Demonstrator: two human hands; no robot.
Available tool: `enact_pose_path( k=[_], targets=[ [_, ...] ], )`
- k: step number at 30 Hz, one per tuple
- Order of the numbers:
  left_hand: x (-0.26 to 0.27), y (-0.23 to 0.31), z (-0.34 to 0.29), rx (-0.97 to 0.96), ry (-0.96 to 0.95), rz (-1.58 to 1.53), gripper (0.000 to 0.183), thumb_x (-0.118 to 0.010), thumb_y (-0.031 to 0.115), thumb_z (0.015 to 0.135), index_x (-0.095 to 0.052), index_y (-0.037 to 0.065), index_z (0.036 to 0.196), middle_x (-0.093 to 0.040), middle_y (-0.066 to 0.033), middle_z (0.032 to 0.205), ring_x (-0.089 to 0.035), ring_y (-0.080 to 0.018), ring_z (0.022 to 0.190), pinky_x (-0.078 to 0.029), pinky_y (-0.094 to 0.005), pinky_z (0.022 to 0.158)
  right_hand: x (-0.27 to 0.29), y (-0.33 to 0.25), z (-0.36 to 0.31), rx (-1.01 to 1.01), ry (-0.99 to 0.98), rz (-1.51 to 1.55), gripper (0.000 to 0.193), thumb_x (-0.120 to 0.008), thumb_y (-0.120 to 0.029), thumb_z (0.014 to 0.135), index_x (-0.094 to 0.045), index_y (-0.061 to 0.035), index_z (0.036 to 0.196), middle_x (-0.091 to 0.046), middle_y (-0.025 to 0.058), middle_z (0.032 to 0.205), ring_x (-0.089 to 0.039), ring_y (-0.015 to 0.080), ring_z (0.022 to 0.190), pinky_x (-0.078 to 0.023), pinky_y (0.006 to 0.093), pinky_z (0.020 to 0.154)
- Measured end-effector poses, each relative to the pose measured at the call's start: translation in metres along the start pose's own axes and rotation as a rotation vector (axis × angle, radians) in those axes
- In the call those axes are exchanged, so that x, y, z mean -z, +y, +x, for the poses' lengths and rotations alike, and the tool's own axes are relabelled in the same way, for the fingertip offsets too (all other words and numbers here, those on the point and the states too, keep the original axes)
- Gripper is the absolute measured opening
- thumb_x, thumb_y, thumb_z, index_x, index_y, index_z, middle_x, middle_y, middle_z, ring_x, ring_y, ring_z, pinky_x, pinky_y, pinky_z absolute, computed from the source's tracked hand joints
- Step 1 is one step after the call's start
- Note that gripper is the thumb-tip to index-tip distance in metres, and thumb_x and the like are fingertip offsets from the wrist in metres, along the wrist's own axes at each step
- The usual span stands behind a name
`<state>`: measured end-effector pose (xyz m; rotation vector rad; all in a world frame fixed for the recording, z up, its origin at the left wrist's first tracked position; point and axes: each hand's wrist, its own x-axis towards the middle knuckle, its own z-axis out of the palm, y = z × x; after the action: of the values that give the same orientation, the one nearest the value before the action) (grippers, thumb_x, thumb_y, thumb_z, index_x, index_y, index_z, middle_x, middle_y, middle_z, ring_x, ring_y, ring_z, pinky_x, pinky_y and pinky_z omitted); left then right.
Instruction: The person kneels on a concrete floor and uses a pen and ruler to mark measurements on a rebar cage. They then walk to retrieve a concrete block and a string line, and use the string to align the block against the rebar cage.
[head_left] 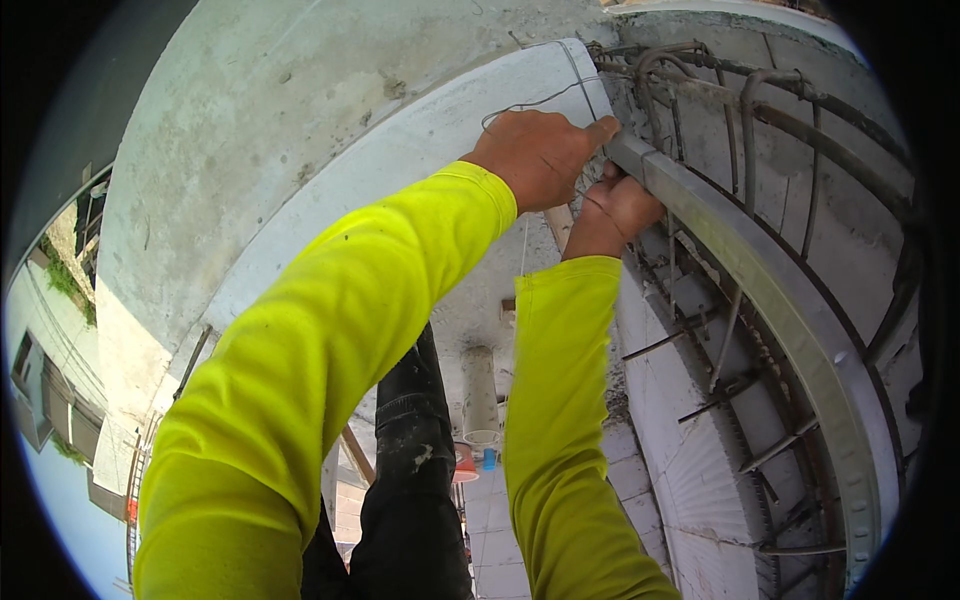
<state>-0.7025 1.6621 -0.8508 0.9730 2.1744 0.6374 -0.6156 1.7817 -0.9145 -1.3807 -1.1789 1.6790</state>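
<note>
My left hand is closed at the right end of a white board, its thumb side at a thin tie wire that loops over the board's end. Just below it, my right hand has its fingers curled up beside the near end of a long grey metal channel. What its fingers hold is hidden. Thin dark strands, seemingly wire, cross the backs of both hands. The channel runs from my hands down to the lower right.
Bent steel reinforcing bars stick out on the right, behind and below the channel. A concrete surface spreads at the upper left. Beneath my arms are a pale pipe, a white ribbed block and my dark-trousered leg.
</note>
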Motion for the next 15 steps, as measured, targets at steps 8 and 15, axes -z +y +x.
enact_pose_path(
  k=[8, 15],
  targets=[
    [0.008, 0.005, 0.001, 0.059, -0.089, 0.023, 0.059, -0.064, 0.017, 0.085, -0.049, 0.019, 0.142, -0.072, -0.0116, 0.087, -0.072, -0.0293, 0.082, -0.057, -0.0401, 0.070, -0.024, -0.011, -0.035, -0.213, 0.201, 0.400, 0.018, -0.056, -0.027, 0.098, -0.054, -0.0097, 0.102, -0.050, 0.0030, 0.086, -0.041, 0.0120, 0.066, -0.035, 0.0254, 0.055],
    [0.012, 0.006, 0.001, 0.047, -0.127, -0.007, 0.062, -0.063, 0.016, 0.086, -0.046, 0.019, 0.146, -0.071, -0.0118, 0.085, -0.071, -0.0294, 0.080, -0.055, -0.0411, 0.068, -0.018, -0.017, -0.016, -0.352, 0.285, 0.370, 0.018, -0.054, -0.024, 0.097, -0.059, -0.0071, 0.096, -0.056, 0.0042, 0.086, -0.043, 0.0113, 0.061, -0.033, 0.0235, 0.050]
  ],
)
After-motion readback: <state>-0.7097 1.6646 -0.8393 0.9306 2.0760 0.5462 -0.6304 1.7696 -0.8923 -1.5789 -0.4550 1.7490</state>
